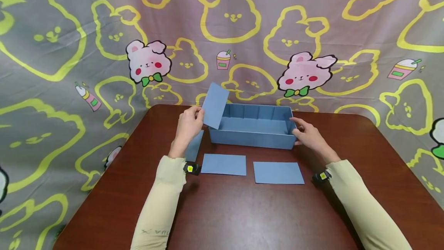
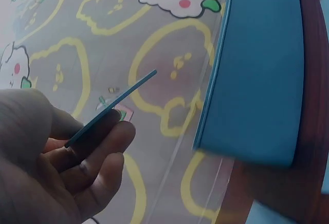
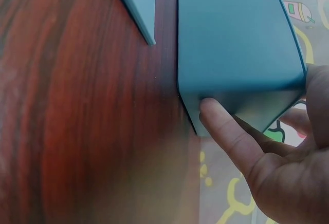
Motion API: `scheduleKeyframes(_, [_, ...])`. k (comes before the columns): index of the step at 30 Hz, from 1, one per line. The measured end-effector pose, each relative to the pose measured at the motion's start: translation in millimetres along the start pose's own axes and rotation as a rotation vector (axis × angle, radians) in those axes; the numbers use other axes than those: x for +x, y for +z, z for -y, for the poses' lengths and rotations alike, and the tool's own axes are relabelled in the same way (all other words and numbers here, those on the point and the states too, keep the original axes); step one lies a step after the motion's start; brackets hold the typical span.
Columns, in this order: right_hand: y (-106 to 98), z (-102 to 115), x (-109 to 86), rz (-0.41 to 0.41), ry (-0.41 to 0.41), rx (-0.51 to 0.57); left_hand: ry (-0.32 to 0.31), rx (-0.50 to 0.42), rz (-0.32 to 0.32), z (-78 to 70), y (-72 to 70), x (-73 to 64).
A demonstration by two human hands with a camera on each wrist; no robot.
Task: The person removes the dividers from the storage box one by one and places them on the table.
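Observation:
A long, open-topped blue box (image 1: 253, 138) rests on the table, with upright ridges along its inner back wall. At its left end my left hand (image 1: 190, 124) pinches a thin blue rectangular panel (image 1: 215, 105) by one edge. The panel is tilted up and overlaps the box's left corner in the head view; the left wrist view shows the panel (image 2: 113, 107) edge-on between thumb and fingers. My right hand (image 1: 310, 137) holds the box's right end, fingers at the rim. In the right wrist view, a fingertip (image 3: 208, 106) presses the outside of the end wall.
Two more blue panels, a middle one (image 1: 223, 164) and a right one (image 1: 279, 173), lie flat in front of the box. A third panel (image 1: 195, 146) lies partly hidden under the left forearm. Behind the brown table (image 1: 263, 211) hangs a patterned curtain (image 1: 243, 18).

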State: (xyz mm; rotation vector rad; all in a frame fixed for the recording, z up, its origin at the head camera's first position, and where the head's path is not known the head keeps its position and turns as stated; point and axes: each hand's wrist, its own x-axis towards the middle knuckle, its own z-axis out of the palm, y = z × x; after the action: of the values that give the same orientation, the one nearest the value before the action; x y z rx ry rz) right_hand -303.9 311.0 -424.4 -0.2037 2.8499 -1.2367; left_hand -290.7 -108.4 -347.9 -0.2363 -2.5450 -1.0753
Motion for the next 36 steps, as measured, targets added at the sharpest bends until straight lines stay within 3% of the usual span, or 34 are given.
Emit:
scheduleKeyframes(6, [0.8,-3.8,0.9,-0.006,0.013,0.005,-0.047,0.059,-0.012,13.3,-12.8,-2.9])
scheduleKeyframes(12, [-1.2,-0.4,2.5,-0.001,-0.002,0.0,-0.084,0.055,-0.015,24.4,-26.8,-6.2])
scheduleKeyframes(22, [0.2,-0.8,0.1,-0.005,0.009,0.003,-0.225,-0.01,0.136,51.3,-50.1,-5.8])
scheduleKeyframes(27, [1.3,-0.8,1.5,-0.002,0.008,0.003,-0.283,0.006,0.215,70.6,-62.1,-5.0])
scheduleKeyframes(36, [1.0,-1.4,0.7,-0.009,0.007,0.004,-0.345,0.011,0.264,92.2,-71.3,-4.3])
